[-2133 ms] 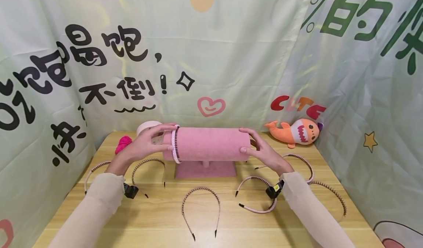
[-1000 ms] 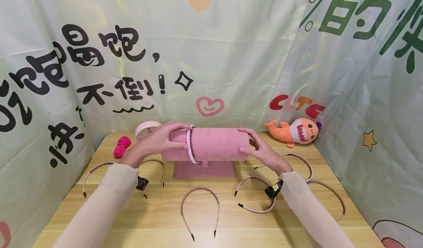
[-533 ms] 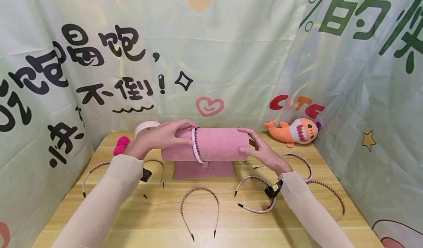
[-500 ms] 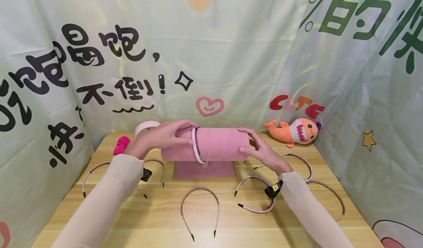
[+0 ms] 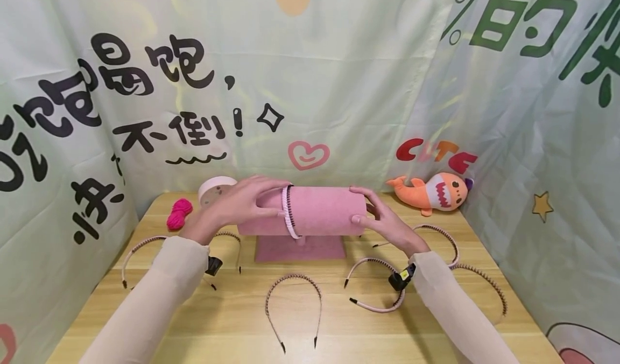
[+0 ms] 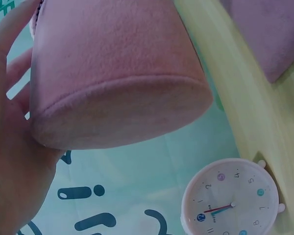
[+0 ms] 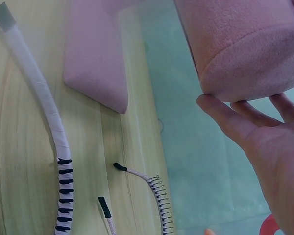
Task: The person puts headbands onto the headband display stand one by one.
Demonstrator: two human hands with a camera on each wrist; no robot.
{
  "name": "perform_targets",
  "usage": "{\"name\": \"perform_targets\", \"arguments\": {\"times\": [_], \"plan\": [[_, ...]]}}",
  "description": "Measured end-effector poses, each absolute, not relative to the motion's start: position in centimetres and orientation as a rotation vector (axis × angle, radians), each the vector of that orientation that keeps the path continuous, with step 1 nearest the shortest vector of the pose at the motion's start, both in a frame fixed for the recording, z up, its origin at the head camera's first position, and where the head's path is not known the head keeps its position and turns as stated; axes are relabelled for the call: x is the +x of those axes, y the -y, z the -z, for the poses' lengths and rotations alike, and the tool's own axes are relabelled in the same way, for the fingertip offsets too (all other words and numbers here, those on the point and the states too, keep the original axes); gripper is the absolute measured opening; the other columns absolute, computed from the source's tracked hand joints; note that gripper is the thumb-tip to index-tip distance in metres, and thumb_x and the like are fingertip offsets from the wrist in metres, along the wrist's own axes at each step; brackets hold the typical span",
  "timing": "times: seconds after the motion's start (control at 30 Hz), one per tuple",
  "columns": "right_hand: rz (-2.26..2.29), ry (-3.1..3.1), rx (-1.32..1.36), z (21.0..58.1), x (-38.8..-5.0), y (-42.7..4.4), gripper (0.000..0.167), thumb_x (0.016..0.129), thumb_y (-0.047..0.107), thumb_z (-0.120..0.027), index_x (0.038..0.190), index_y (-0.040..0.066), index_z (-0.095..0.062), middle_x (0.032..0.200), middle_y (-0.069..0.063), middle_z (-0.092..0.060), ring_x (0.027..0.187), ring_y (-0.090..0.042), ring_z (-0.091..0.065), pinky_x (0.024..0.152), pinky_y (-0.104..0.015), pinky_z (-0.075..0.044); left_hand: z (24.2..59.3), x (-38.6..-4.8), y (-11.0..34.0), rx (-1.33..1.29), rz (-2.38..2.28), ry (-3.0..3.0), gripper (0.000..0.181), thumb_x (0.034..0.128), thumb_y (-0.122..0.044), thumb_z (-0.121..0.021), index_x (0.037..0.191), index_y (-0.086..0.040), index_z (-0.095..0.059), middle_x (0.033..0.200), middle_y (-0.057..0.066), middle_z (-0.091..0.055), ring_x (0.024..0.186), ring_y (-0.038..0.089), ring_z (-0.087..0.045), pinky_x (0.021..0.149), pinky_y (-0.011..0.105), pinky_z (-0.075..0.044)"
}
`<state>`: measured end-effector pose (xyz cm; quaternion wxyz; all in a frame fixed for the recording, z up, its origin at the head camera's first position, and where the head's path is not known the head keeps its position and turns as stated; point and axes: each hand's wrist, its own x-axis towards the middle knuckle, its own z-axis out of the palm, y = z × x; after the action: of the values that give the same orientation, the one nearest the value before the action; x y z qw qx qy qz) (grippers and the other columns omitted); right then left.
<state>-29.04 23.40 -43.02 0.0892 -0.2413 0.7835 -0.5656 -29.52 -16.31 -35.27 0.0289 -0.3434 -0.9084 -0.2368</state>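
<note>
1. At centre, the pink stand (image 5: 329,208) is covered in matt, napped, velvet-like cloth.
2. At left in the right wrist view, a headband (image 7: 45,93) is wrapped in smooth, ribbon-like cloth.
3. The table (image 5: 358,337) is faced with smooth wood grain, lightly glossed at bottom centre.
4. Behind, the curtain (image 5: 339,84) is made of thin, creased cloth.
5. At right, the toy (image 5: 443,193) is covered in soft-looking plush.

Wood-grain table (image 5: 232,329), pink stand base (image 5: 300,249), 6 headbands (image 5: 294,276), yarn (image 5: 180,215), clock (image 5: 216,190), plush toy (image 5: 433,193)
</note>
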Motion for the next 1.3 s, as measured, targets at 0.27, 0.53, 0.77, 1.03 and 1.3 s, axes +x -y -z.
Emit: {"name": "perform_targets", "arguments": {"times": [0.27,0.53,0.77,1.03,1.3], "plan": [[1.69,-2.327,-0.732,42.8,-29.0,-23.4,0.067,0.109,0.024,-0.068,0.166,0.034,-0.035,0.184,-0.001,-0.011,0.166,-0.047,-0.02,0.121,-0.071,-0.042,34.9,-29.7,15.2,-1.112,0.63,2.808,0.071,0.0981,-0.048,-0.08,0.16,-0.02,-0.057,0.161,-0.004,-0.06,0.149,0.028,-0.054,0.127,0.053,-0.041],[1.699,-2.309,-0.735,43.1,-29.2,-23.5,0.067,0.109,0.023,-0.068,0.166,0.035,-0.035,0.183,0.0,-0.012,0.166,-0.046,-0.022,0.12,-0.069,-0.044,34.8,-29.8,14.4,-1.098,0.631,2.845,0.071,0.0989,-0.049,-0.079,0.16,-0.022,-0.056,0.16,-0.004,-0.06,0.147,0.027,-0.054,0.123,0.055,-0.044],[1.683,-2.32,-0.726,43.1,-29.2,-23.6,0.067,0.109,0.026,-0.068,0.166,0.037,-0.035,0.183,0.001,-0.013,0.166,-0.046,-0.022,0.121,-0.07,-0.043,34.8,-29.6,14.5,-1.064,0.628,2.841,0.071,0.0971,-0.052,-0.08,0.159,-0.024,-0.058,0.159,-0.004,-0.062,0.15,0.028,-0.053,0.124,0.055,-0.043],[1.693,-2.318,-0.722,42.7,-28.9,-23.5,0.067,0.108,0.026,-0.069,0.165,0.037,-0.036,0.183,0.002,-0.012,0.167,-0.045,-0.021,0.121,-0.072,-0.041,34.5,-29.7,14.5,-1.052,0.607,2.868,0.07,0.0981,-0.054,-0.078,0.16,-0.029,-0.056,0.156,0.0,-0.063,0.146,0.029,-0.055,0.12,0.056,-0.046],[1.685,-2.321,-0.743,42.9,-29.1,-23.4,0.067,0.109,0.023,-0.067,0.166,0.034,-0.035,0.184,-0.001,-0.011,0.166,-0.047,-0.02,0.121,-0.072,-0.041,34.6,-29.6,15.0,-1.08,0.646,2.859,0.071,0.0998,-0.049,-0.078,0.162,-0.027,-0.053,0.161,0.001,-0.059,0.15,0.031,-0.053,0.123,0.058,-0.044]]}}
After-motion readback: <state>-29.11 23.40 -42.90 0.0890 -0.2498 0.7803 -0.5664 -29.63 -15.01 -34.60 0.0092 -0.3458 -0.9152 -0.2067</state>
